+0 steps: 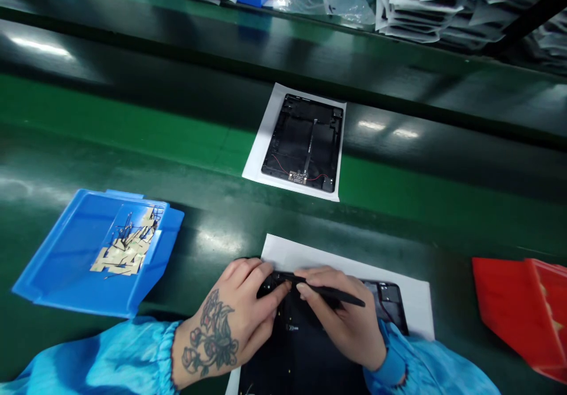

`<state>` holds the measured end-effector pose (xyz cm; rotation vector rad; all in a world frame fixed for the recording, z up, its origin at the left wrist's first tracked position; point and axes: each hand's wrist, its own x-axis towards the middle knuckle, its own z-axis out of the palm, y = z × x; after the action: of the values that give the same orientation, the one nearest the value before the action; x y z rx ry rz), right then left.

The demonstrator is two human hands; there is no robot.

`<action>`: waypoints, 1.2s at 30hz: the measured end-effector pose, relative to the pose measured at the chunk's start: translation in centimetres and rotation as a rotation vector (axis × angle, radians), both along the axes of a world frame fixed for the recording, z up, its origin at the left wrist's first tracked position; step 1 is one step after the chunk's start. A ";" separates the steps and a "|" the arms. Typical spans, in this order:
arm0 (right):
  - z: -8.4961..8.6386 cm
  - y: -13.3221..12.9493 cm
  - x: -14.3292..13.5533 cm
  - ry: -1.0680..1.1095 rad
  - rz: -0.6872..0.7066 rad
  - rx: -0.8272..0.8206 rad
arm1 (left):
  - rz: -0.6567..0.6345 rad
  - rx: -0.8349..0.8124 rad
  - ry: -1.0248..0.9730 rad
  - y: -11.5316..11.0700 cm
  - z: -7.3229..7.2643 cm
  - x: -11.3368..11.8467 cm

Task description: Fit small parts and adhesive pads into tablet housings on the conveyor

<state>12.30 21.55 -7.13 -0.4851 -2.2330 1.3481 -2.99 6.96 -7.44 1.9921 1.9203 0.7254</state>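
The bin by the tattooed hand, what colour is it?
Blue, seen best in the head view.

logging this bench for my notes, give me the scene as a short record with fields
left hand: fingers on the near black casing's top edge
right hand: holds a black pen-like tool, tip at that edge
near casing: black, on white sheet
far casing: open, with small circuit board and red wires
blue bin: left, cream and dark pieces inside
red bin: right, contents unclear
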 end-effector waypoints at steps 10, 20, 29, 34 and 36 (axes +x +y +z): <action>-0.2 -0.1 0.2 0.013 -0.024 -0.036 | 0.022 -0.014 -0.014 -0.1 -0.1 0.1; -0.1 -0.1 0.3 0.074 -0.093 -0.139 | 0.013 -0.036 -0.002 -0.2 0.1 0.1; -0.4 -0.1 0.0 0.058 -0.132 -0.106 | 0.021 -0.008 0.012 -0.1 -0.3 -0.1; -0.7 -0.2 0.2 0.045 -0.184 -0.087 | -0.004 -0.021 -0.045 -0.1 0.0 -0.3; -0.7 -0.2 0.3 0.030 -0.201 -0.146 | 0.007 -0.028 -0.132 -0.2 0.1 -0.6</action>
<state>12.56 21.36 -7.80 -0.7163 -2.0101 1.4075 -3.56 6.74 -7.30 1.8723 1.8524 0.8057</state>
